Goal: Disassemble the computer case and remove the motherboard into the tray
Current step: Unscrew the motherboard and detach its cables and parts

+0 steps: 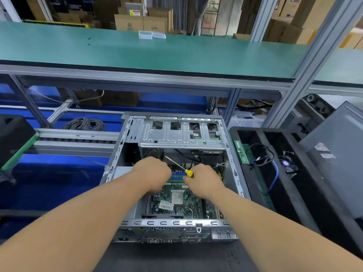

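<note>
Bright, even overhead light, soft shadows inside the case [125,154]; wide-angle bending at edges, background perhaps slightly blurred.

A dark workbench [176,258] carries the open computer case [231,173], with a black tray [294,154] just beside it on the right. Above, a green shelf [196,54] holds two clear plastic boxes [151,34]
</note>
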